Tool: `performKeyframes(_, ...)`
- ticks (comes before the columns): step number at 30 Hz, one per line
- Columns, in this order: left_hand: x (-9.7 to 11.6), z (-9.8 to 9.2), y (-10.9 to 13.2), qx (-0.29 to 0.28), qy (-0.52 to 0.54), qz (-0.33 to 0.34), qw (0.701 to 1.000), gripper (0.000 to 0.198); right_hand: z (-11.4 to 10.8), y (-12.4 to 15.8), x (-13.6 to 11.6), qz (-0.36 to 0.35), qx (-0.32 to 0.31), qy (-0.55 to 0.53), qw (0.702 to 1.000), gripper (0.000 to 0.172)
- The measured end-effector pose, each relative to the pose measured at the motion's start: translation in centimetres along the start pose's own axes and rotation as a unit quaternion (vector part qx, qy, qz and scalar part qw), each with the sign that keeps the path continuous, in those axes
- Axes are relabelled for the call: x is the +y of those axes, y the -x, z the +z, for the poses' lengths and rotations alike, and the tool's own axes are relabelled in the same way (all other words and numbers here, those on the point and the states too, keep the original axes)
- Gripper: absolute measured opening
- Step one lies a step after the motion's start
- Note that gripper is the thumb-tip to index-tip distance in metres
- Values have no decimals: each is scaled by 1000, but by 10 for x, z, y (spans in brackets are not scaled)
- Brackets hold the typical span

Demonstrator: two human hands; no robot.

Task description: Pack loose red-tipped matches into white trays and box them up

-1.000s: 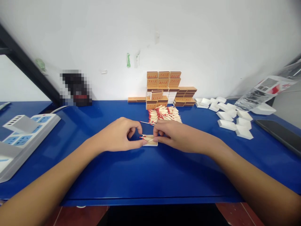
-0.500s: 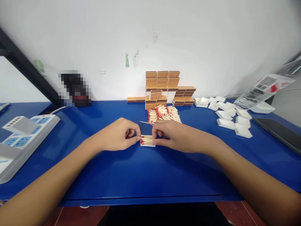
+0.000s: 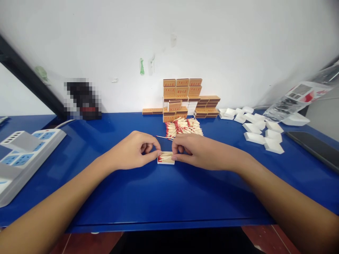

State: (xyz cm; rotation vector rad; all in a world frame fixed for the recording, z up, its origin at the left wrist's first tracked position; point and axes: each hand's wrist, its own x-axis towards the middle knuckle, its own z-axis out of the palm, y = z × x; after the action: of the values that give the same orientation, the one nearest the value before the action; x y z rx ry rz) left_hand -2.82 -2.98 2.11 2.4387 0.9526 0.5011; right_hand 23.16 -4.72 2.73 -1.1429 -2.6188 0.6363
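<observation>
A small white matchbox tray (image 3: 166, 163) lies on the blue table, with red-headed matches (image 3: 166, 157) lengthwise inside it. My left hand (image 3: 137, 150) is closed at the tray's left end, thumb and forefinger pinched on the matches near their red heads. At the right end, my right hand (image 3: 196, 151) pinches the matches' plain ends, its other fingers curled. Just behind the hands is a heap of loose matches (image 3: 185, 127), partly hidden by my right hand. A single match (image 3: 161, 137) lies to the left of that heap.
Stacked matchboxes (image 3: 182, 91) stand against the wall. To the right are several white trays (image 3: 253, 127), a clear plastic package (image 3: 287, 100) and a dark phone (image 3: 312, 146). A power strip (image 3: 50, 141) with a white plug-in block (image 3: 21, 141) occupies the left side.
My left fingertips have shifted slightly right, from the tray's left edge to over the match heads. My right hand stays at the right end, with its fingertips slightly higher.
</observation>
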Motion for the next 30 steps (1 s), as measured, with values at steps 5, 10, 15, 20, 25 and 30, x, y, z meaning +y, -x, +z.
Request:
performKeyframes(5, 2, 1, 0, -14, 0, 0, 1000, 8, 2, -1, -2, 2, 2, -7, 1000, 8)
performKeyframes(10, 2, 3, 0, -18, 0, 4, 1000, 10, 6, -3, -2, 3, 3, -15, 1000, 11)
performKeyframes(15, 2, 3, 2, -15, 4, -4, 1000, 10, 5, -3, -3, -18, 12, -29, 999, 4)
performKeyframes(20, 5, 3, 2, -23, 1, -6, 1000, 21, 5, -4, -6, -31, 7, -16, 999, 6)
performKeyframes(25, 7, 3, 2, -30, -39, 0, 999, 33, 5, -5, -8, -20, 6, -26, 999, 2)
performKeyframes(30, 8, 3, 1, -37, -50, -3, 998, 25, 5, -4, -9, -32, 3, -22, 999, 7)
